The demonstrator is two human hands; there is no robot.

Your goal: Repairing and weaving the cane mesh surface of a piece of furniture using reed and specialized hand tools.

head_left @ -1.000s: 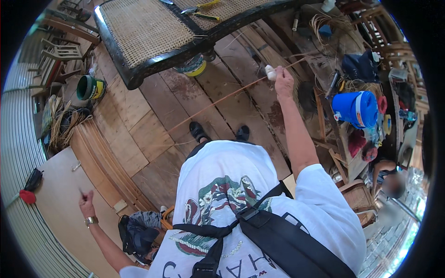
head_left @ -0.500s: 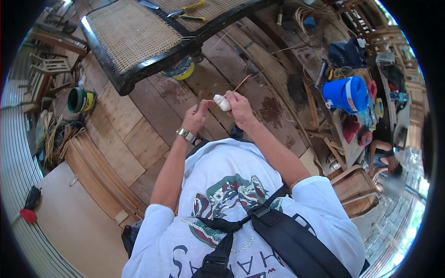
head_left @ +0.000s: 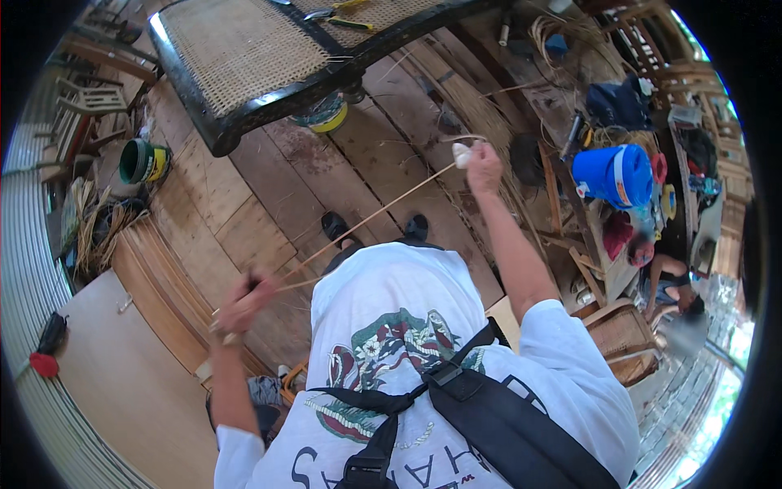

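A thin tan cane strip (head_left: 371, 218) runs taut on a slant between my two hands, above the plank floor. My right hand (head_left: 485, 169), raised at the right, is closed around a wad of white cloth (head_left: 462, 155). The strip enters this wad, and a short curved end shows above it. Low at the left, my left hand (head_left: 243, 306) is closed on the strip's other part, somewhat blurred by motion. A second length of strip shows beside that hand, near my shirt. In front of me stands dark-framed furniture with a woven cane panel (head_left: 244, 61).
Pliers (head_left: 319, 14) and another yellow-handled tool (head_left: 350, 24) lie on the woven panel. A green bucket (head_left: 143, 161) stands left, a blue water jug (head_left: 612, 175) on a cluttered bench at right. Another person (head_left: 672, 281) sits at far right. Wooden boards (head_left: 167, 293) lie at left.
My hands have moved from close together to wide apart. The left went down and left along the strip; the right went up and right with the cloth. The strip is now stretched between them.
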